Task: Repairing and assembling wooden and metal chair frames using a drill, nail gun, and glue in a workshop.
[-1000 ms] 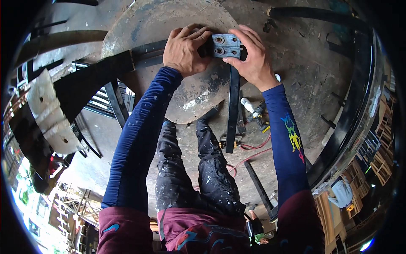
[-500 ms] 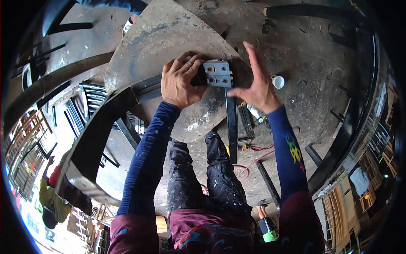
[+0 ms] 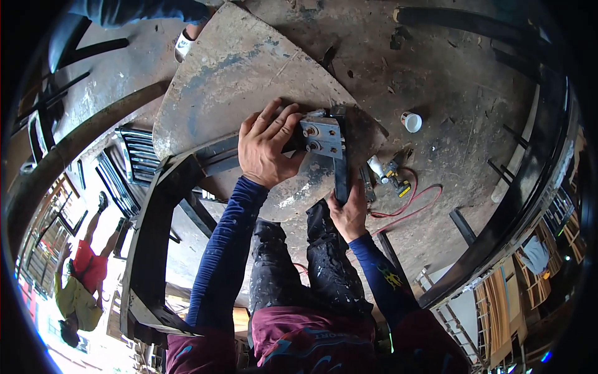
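Observation:
A grey metal plate (image 3: pixel 322 137) with round bolts sits at the end of a black frame rail (image 3: pixel 218 153), above a large worn board (image 3: pixel 208 93). My left hand (image 3: pixel 266 148) is closed over that rail, just left of the plate, its thumb close to the plate's edge. Along the plate's right side stands a black bar (image 3: pixel 341 177), its far end showing beyond the plate. Lower down, my right hand (image 3: pixel 350 213) is wrapped round this bar; part of its fingers is hidden behind it.
A yellow-and-black power tool (image 3: pixel 398 179) with a red hose (image 3: pixel 423 198) lies on the floor at right, near a white cup (image 3: pixel 411 121). The curved black frame (image 3: pixel 146 249) rises beside my left arm. Another person (image 3: pixel 84 268) is at far left; a shoed foot (image 3: pixel 185 43) shows beyond the board.
My right hand, open in the air right of the plate before, has come down and closed on the black bar. The bar's far end now shows beyond the plate. My left hand stays on the rail.

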The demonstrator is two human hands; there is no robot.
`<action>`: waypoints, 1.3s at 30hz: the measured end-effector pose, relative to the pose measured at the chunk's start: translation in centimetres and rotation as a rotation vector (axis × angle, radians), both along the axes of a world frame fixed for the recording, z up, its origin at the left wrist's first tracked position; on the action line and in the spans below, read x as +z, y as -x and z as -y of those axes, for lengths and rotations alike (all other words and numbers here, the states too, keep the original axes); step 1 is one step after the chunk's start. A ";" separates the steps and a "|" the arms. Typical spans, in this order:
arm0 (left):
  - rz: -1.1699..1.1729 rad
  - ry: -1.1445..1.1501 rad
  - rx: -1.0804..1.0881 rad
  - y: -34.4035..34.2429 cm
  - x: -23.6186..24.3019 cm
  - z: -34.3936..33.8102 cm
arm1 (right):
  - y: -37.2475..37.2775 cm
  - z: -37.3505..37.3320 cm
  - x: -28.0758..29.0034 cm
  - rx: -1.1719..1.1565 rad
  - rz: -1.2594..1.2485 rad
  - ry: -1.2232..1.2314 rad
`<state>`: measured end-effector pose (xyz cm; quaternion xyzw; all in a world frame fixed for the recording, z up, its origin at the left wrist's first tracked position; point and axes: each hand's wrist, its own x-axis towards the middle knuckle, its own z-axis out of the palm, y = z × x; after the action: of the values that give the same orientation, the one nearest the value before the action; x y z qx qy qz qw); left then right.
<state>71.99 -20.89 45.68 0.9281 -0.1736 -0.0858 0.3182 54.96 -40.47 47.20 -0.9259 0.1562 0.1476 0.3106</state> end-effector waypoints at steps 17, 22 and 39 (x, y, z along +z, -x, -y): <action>0.075 0.018 -0.042 -0.1 -0.7 -0.3 | 4.6 5.0 2.6 -0.303 -0.049 0.014; 0.209 -0.045 -0.071 0.8 -0.9 1.1 | 26.5 14.1 -3.1 -0.296 -0.493 0.315; 0.664 -0.645 -0.877 -3.2 -9.2 -11.0 | 48.1 13.9 -30.3 -0.462 -0.873 0.442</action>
<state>75.22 -9.86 36.48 0.7972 -0.5921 0.0362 -0.1125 6.89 -54.39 16.86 -0.7632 0.4976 0.4103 0.0392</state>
